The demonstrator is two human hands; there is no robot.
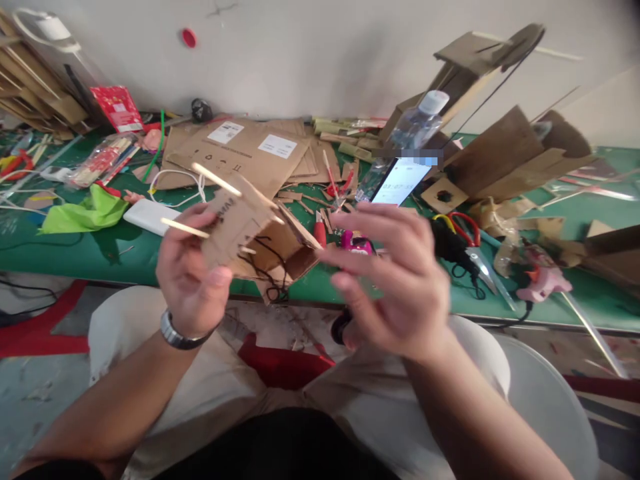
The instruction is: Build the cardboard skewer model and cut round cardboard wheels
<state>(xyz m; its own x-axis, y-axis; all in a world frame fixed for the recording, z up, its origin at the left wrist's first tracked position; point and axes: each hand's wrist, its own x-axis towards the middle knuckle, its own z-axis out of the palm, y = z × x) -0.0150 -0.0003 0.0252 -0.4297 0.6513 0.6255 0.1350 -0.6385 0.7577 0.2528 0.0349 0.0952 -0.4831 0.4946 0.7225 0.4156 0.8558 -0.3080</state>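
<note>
My left hand is closed around one end of a small cardboard box held over the table's front edge. Pale wooden sticks pass through the box walls and jut out on the left. Its open side faces right, and a black cord hangs in loops at the opening. To the right of the box, my right hand is raised with its fingers apart and somewhat blurred; nothing shows in it. Beyond its fingers lies a small magenta object, partly hidden.
Flat cardboard lies at the back of the green table. A lit phone leans near a plastic bottle. Scissors and a pink glue gun lie at right. Cardboard constructions stand behind them.
</note>
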